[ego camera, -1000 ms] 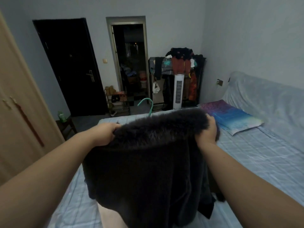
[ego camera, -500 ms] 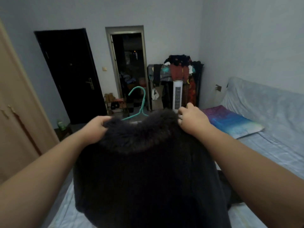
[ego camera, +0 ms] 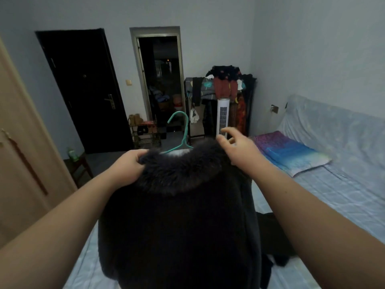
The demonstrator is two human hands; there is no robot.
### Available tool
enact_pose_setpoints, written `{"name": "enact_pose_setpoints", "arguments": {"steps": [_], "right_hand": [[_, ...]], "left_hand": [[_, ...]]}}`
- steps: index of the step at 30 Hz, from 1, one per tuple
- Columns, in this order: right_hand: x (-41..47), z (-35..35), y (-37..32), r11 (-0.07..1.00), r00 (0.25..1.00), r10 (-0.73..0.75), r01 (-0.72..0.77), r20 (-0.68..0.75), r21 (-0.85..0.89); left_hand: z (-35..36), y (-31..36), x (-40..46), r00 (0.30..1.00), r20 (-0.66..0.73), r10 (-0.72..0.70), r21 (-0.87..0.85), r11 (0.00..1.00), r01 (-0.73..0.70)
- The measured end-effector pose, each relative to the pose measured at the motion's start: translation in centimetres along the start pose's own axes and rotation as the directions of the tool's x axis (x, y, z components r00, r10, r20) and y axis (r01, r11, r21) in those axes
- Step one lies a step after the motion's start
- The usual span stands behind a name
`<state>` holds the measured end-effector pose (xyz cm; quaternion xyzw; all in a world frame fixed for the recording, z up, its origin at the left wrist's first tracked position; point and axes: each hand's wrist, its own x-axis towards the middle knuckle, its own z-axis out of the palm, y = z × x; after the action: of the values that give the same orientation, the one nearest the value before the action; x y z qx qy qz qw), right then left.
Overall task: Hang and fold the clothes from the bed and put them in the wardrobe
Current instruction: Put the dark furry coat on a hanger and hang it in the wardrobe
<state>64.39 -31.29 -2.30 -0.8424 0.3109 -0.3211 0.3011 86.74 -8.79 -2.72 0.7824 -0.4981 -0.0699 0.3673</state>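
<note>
2 bare hands hold up a black coat with a dark fluffy fur collar (ego camera: 179, 215) over the near end of the pale blue bed (ego camera: 343, 195). The left hand (ego camera: 127, 170) grips the collar's left end, fingers curled into the fur. The right hand (ego camera: 239, 151) hovers at the collar's right end, fingers loosely spread, clamped on nothing. A teal plastic hanger (ego camera: 183, 132) sticks up from the neck opening. Far right lies a purple-and-blue pillow (ego camera: 291, 151); a tan wardrobe door (ego camera: 25, 153) stands at left.
</note>
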Motion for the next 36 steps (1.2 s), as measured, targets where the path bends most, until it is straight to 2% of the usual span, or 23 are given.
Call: {"name": "enact_pose_setpoints", "arguments": {"steps": [3, 5, 7, 10, 12, 13, 15, 16, 17, 18, 21, 23, 26, 27, 30, 31, 34, 36], "right_hand": [[0.9, 2.1, -0.7, 0.963, 0.96, 0.091, -0.017, 0.265, -0.269], [1.4, 4.2, 0.3, 0.932, 0.93, 0.203, -0.086, 0.308, -0.353], [1.8, 5.7, 1.2, 0.923, 0.91, 0.326, -0.248, 0.255, -0.294], [2.4, 6.2, 1.2, 0.941, 0.92, 0.32, -0.336, 0.227, 0.035], [2.7, 5.2, 0.6, 0.952, 0.953, 0.256, -0.278, 0.162, 0.127], [2.7, 4.5, 0.0, 0.974, 0.973, 0.199, -0.21, 0.119, 0.088], [2.6, 3.1, -1.5, 0.986, 0.993, 0.049, -0.031, 0.109, -0.163], [2.3, 2.7, -2.5, 0.948, 0.986, -0.036, 0.084, 0.162, -0.306], [2.2, 2.7, -3.4, 0.903, 0.97, -0.098, 0.181, 0.223, -0.39], [2.0, 2.8, -4.1, 0.883, 0.952, -0.142, 0.245, 0.27, -0.4], [1.7, 3.3, -5.2, 0.908, 0.928, -0.192, 0.291, 0.32, -0.302], [2.1, 3.3, -4.8, 0.911, 0.941, -0.255, 0.311, 0.221, -0.271], [3.0, 2.6, -3.9, 0.919, 0.95, -0.294, 0.312, 0.106, -0.243], [3.3, 2.2, -4.0, 0.923, 0.953, -0.287, 0.302, 0.096, -0.24], [4.0, 0.6, -4.6, 0.936, 0.96, -0.272, 0.28, 0.069, -0.211], [4.1, 0.1, -4.8, 0.936, 0.959, -0.276, 0.283, 0.061, -0.208], [4.5, -0.8, -5.4, 0.931, 0.955, -0.288, 0.297, 0.074, -0.213], [4.6, -1.1, -5.7, 0.929, 0.953, -0.273, 0.297, 0.133, -0.221]], "left_hand": [[1.3, 0.5, 0.0, 1.0, -0.002, -0.012, 0.012, 1.0, 0.012], [1.9, 1.0, -0.2, 1.0, -0.009, -0.002, 0.004, 1.0, 0.002], [2.2, 1.4, -0.4, 1.0, -0.007, 0.003, 0.028, 1.0, -0.003], [1.7, 1.0, -0.4, 0.997, -0.037, -0.062, 0.147, 0.987, 0.067], [0.9, 0.7, -0.2, 0.994, -0.073, -0.084, 0.359, 0.927, 0.105], [0.4, 0.8, -0.2, 0.994, -0.082, -0.066, 0.453, 0.886, 0.096], [-0.2, 1.2, 0.1, 0.995, -0.099, 0.005, 0.547, 0.836, 0.05], [-0.5, 1.5, 0.3, 0.993, -0.107, 0.042, 0.56, 0.828, 0.025], [-0.7, 2.0, 0.5, 0.99, -0.122, 0.073, 0.56, 0.828, 0.008], [-1.0, 2.4, 0.7, 0.985, -0.147, 0.09, 0.549, 0.836, 0.005], [-1.6, 2.6, 1.6, 0.971, -0.222, 0.088, 0.491, 0.87, 0.033], [-2.1, 2.7, 2.1, 0.984, -0.159, 0.083, 0.353, 0.935, -0.022], [-3.7, 3.7, 2.1, 0.993, 0.001, 0.117, 0.0, 0.993, -0.117], [-4.6, 3.9, 1.9, 0.994, -0.009, 0.108, -0.061, 0.992, -0.109], [-6.7, 1.9, 1.3, 0.975, -0.222, -0.01, -0.193, 0.981, -0.033], [-7.1, 0.8, 1.1, 0.973, -0.218, -0.075, -0.185, 0.982, 0.034], [-6.5, -1.7, 0.8, 0.976, 0.03, -0.218, -0.051, 0.974, 0.219], [-5.7, -2.4, 1.0, 0.976, 0.019, -0.216, 0.052, 0.975, 0.215]]}}
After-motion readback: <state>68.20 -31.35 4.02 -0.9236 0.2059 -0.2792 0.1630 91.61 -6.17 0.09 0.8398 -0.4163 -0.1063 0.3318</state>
